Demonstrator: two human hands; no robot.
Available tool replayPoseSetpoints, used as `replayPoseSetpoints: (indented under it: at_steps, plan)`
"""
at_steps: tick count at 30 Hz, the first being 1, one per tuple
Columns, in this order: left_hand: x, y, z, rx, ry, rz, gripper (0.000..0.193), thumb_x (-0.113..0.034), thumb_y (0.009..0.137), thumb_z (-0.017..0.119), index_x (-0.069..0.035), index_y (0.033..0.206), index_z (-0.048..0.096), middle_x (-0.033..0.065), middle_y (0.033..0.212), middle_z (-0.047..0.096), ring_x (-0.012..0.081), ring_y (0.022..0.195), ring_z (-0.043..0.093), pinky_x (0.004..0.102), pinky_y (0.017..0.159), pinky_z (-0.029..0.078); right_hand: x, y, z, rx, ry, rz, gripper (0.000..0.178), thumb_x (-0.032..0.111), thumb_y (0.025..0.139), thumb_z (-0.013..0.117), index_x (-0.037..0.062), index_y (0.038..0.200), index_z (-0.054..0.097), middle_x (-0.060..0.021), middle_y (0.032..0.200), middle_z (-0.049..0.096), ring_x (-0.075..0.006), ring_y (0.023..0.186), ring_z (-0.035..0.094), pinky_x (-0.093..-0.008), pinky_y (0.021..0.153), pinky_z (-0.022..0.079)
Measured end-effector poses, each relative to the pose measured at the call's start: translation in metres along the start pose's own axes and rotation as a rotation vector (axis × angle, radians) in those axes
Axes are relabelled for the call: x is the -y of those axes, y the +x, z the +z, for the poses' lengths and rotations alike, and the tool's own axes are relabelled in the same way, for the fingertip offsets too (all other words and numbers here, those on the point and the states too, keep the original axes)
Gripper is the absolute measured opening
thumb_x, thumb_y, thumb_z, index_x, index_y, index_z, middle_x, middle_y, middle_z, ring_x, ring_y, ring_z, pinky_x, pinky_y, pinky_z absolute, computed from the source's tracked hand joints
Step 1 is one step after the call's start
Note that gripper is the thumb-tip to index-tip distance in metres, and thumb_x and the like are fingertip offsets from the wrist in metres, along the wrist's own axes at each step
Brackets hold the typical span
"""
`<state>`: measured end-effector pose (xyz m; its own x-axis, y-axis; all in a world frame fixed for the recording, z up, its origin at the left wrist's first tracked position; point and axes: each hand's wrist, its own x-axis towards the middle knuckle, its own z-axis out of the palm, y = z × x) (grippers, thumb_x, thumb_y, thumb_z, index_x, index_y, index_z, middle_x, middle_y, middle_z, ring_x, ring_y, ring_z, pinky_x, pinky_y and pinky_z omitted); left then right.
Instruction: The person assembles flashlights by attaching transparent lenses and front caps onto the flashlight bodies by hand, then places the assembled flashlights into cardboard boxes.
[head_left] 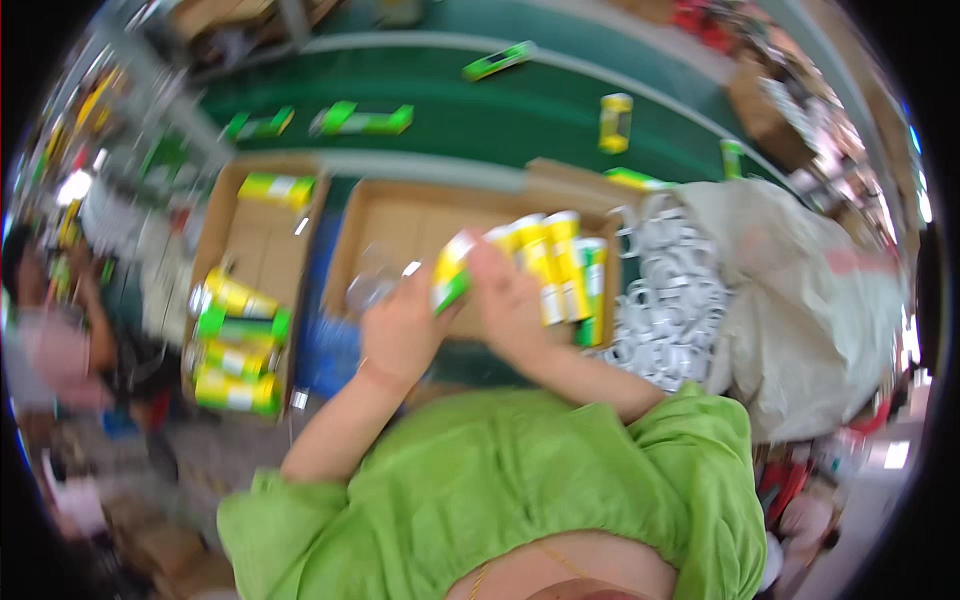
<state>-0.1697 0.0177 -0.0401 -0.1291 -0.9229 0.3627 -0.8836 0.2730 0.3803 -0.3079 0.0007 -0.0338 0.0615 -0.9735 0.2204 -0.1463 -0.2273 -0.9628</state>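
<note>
Between my two hands, over an open cardboard box [390, 215], is a small yellow, white and green carton [452, 268]. My left hand [403, 320] is closed on its lower end, and my right hand [508, 300] grips its upper right side; motion blurs the fingers. A clear round plastic piece [370, 288] shows beside my left hand, though I cannot tell whether I hold it. Several yellow and white cartons [565, 260] stand in a slanted row in the box, right beside my right hand. A green and white one [592, 285] ends the row.
Left of me, another cardboard box [210, 245] holds several yellow and green packages [238, 358]. Beyond runs a green conveyor belt [440, 110] with scattered packages. At right, a pale sack [790, 290] lies open with many white ring-like parts [668, 300]. A person [60, 330] sits far left.
</note>
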Motion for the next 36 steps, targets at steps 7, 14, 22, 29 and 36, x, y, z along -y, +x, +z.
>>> replayPoseSetpoints:
  at_steps: [7, 14, 22, 29, 36]
  plan:
    - [0.013, 0.018, -0.062, 0.658, -0.983, 0.301, 0.063, -0.024, 0.068, 0.081, -0.001, 0.117, 0.05, 0.0115, 0.092, 0.064, 0.0215, 0.083, 0.063, 0.0333, 0.074, 0.05, 0.062, -0.022, -0.026, 0.387, 0.338, -0.363, 0.024, 0.012, 0.092, 0.053, 0.0003, 0.111, 0.062, -0.0157, 0.123, 0.054, -0.0253, 0.118, 0.049, -0.0336, 0.1, 0.037]
    - [-0.004, 0.016, -0.005, 0.33, 0.264, 0.086, 0.058, -0.036, 0.064, 0.08, -0.003, 0.1, 0.047, 0.0183, 0.071, 0.062, 0.0377, 0.064, 0.062, 0.0443, 0.056, 0.05, -0.03, 0.001, -0.012, 0.066, 0.343, 0.296, 0.041, 0.026, 0.093, 0.055, 0.0025, 0.128, 0.053, -0.0112, 0.126, 0.055, -0.016, 0.117, 0.048, -0.0286, 0.096, 0.039]
    - [-0.027, 0.022, -0.036, 0.569, -0.973, -0.196, 0.041, -0.009, 0.069, 0.073, -0.001, 0.1, 0.048, 0.007, 0.071, 0.058, 0.0178, 0.055, 0.06, 0.0299, 0.048, 0.049, -0.001, 0.015, -0.048, 0.453, 0.5, -0.105, 0.05, 0.036, 0.094, 0.051, 0.003, 0.131, 0.049, -0.011, 0.131, 0.05, -0.0194, 0.121, 0.044, -0.0314, 0.103, 0.032]
    - [-0.008, 0.003, 0.022, 0.403, -0.812, -0.218, 0.023, -0.008, 0.073, 0.07, 0.0, 0.087, 0.054, 0.0064, 0.064, 0.058, 0.0161, 0.047, 0.059, 0.0281, 0.044, 0.048, -0.009, 0.0, -0.027, 0.111, 0.416, 0.095, 0.04, 0.028, 0.088, 0.06, 0.0056, 0.121, 0.06, -0.0105, 0.112, 0.064, -0.0153, 0.105, 0.057, -0.0286, 0.091, 0.044]
    - [-0.041, 0.018, -0.002, 0.241, -0.959, -0.178, 0.042, -0.011, 0.084, 0.064, -0.001, 0.12, 0.045, 0.0079, 0.101, 0.057, 0.015, 0.087, 0.06, 0.0273, 0.072, 0.05, -0.026, 0.024, -0.006, 0.01, 0.509, -0.296, 0.078, 0.031, 0.082, 0.069, 0.0045, 0.143, 0.028, -0.0127, 0.139, 0.041, -0.0175, 0.107, 0.055, -0.0315, 0.095, 0.043]
